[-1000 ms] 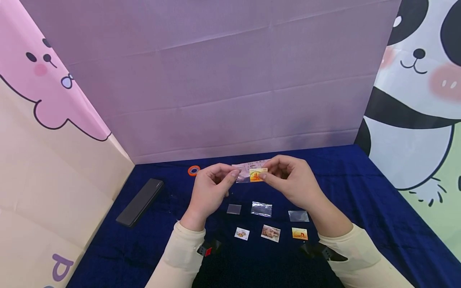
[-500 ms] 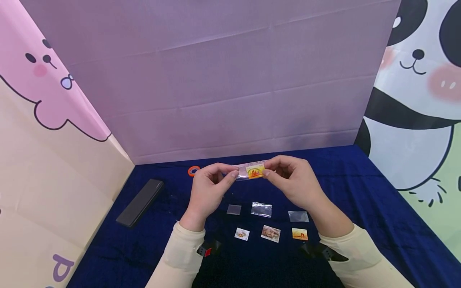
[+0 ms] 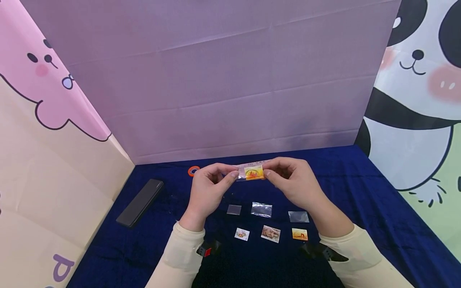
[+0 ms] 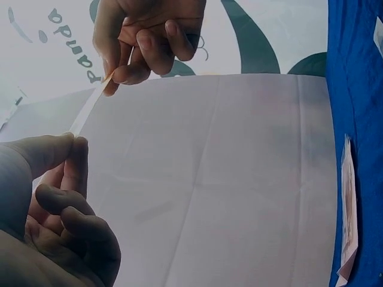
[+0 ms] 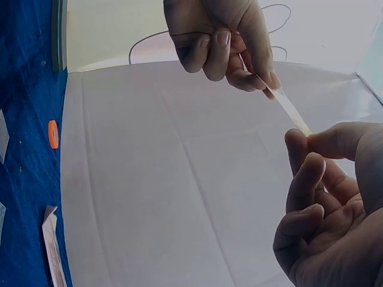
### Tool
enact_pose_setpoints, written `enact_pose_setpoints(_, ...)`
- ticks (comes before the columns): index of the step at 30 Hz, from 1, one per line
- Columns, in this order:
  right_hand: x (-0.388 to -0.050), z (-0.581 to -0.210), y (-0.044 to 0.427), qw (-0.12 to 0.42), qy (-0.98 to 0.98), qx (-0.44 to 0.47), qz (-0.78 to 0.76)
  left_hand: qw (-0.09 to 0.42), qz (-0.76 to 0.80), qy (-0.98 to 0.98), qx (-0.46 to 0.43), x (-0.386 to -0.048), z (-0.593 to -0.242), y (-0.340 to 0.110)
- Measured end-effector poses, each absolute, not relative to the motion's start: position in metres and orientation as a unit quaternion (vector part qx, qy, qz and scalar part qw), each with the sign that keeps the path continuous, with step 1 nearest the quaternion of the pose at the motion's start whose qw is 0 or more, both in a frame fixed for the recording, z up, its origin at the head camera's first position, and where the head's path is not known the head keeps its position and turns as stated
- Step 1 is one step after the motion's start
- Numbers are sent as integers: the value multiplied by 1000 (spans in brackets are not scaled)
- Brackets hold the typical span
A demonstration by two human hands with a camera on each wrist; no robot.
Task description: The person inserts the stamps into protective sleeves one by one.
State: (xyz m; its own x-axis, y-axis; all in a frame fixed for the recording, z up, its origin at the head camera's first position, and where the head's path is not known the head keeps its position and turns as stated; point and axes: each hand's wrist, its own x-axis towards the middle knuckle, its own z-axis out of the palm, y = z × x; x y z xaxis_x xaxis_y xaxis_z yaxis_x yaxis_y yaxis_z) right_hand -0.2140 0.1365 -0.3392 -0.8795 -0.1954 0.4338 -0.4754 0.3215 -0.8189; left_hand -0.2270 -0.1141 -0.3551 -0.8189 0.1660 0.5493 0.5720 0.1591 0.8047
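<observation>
Between the two hands a small yellow stamp stands upright, with a clear sleeve at its left side. The left hand pinches the sleeve's left edge between thumb and index finger. At the other side, the right hand pinches the stamp's right edge with thumb and index finger. Both wrist views show the held piece edge-on as a thin strip joining the fingertips, raised above the cloth. Whether the stamp lies partly inside the sleeve, I cannot tell.
Three clear sleeves lie in a row above three stamps. A pinkish printed paper is behind the hands. An orange tape roll and a black case are at left.
The stamp has shifted slightly left, closer to the left fingertips, and the right fingers now sit at its right edge instead of over its corner. Both hands keep their pinch.
</observation>
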Motion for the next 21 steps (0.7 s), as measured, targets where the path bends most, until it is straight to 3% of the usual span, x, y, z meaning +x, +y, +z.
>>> enact_pose_setpoints(21,-215,-341,136,100,-813,235,523,143,-599,-743,-263,-227,-353,-114)
